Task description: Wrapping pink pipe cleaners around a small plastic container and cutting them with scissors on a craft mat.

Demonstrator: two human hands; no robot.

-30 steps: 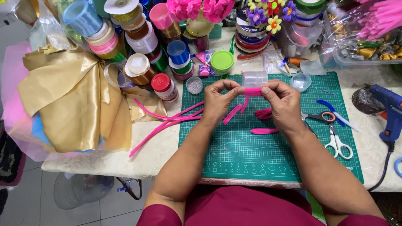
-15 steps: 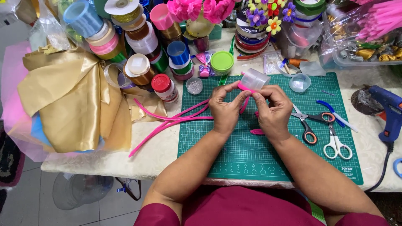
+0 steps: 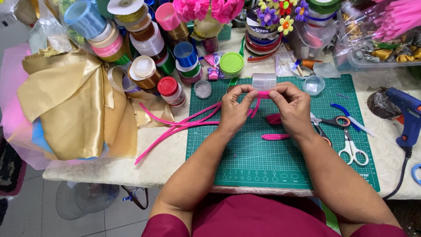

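Over the green cutting mat [image 3: 280, 162], my left hand [image 3: 235, 109] and my right hand [image 3: 293, 105] pinch a short stretch of bright pink pipe cleaner [image 3: 263, 94] between thumbs and forefingers. Its loose end hangs down between the hands. Several long pink pipe cleaners [image 3: 175, 127] trail from under my left hand leftward across the table. A folded pink piece [image 3: 275, 137] lies on the mat below my right hand, and another pink piece [image 3: 274, 118] sits partly hidden beside that hand.
Two pairs of scissors [image 3: 351, 145] lie right of my right hand. A blue glue gun [image 3: 405, 112] rests at the right edge. Ribbon spools [image 3: 144, 39], a small clear box [image 3: 264, 81], a bead dish [image 3: 202, 89] and gold fabric [image 3: 74, 105] crowd the back and left.
Both hands lifted together toward the clear box, then settled back slightly apart, still working the pink pipe cleaner between the fingertips. The rest has not moved.
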